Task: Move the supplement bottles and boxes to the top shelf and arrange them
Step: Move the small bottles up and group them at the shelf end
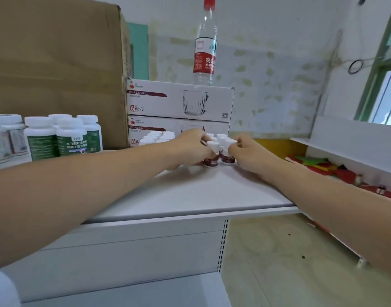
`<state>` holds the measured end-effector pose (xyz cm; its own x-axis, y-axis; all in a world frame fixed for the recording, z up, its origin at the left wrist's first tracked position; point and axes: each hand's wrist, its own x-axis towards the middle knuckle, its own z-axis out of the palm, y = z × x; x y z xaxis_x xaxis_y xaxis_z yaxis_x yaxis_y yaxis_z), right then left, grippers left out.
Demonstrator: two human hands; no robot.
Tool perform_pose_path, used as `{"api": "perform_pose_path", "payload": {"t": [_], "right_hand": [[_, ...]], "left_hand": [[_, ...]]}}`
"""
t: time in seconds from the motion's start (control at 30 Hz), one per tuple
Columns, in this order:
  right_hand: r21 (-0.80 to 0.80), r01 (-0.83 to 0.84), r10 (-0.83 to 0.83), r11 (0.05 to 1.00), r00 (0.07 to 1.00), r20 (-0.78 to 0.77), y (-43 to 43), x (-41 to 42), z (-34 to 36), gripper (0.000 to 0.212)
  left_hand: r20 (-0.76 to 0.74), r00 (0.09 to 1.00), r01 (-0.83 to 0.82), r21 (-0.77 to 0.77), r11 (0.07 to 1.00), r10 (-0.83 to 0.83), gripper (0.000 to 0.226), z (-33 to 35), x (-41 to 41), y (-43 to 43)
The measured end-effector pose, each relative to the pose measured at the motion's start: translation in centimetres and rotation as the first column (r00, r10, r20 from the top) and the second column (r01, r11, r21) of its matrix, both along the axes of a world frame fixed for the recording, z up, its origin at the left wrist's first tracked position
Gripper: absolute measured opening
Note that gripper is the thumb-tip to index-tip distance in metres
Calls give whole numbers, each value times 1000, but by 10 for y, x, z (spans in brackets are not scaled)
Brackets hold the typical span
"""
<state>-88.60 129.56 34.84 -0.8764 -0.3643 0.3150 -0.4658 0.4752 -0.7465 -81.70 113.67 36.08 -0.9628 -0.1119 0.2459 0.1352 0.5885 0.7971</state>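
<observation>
Several small white-capped bottles with dark red labels [212, 155] stand in a cluster on the white top shelf [190, 196]. My left hand [190, 149] grips the cluster from its left side, fingers curled round a bottle. My right hand [247, 155] pinches another red-label bottle [229, 151] from the right. More white caps [157, 137] stand just behind my left hand. Larger green-label supplement bottles [63, 136] stand at the shelf's left, with other white bottles [6, 136] at the far left edge.
A big cardboard box [57, 63] fills the back left. Two stacked glass-mug boxes [179, 103] stand behind the small bottles, with a water bottle [205, 41] on top. A lower shelf at right holds red and green items [323, 167]. A window [385, 85] is at far right.
</observation>
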Motion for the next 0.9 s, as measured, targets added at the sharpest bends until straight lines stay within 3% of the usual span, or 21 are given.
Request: {"api": "perform_pose_path", "payload": {"t": [0.13,0.4,0.9], "right_hand": [[-13,-1,1,1000,1000,3,1,-5,-4,22],[-57,14,-13,998,1000,18,2,-15,-7,25],[-42,48,-48,998,999,-6,1,-17,-8,35]], "left_hand": [[-59,997,-42,6,999,42,15,-8,-4,1],[-168,978,-160,-205,966,126,20,-10,-7,3],[-191,973,-183,-282,942,132,15,-12,-8,2]]}}
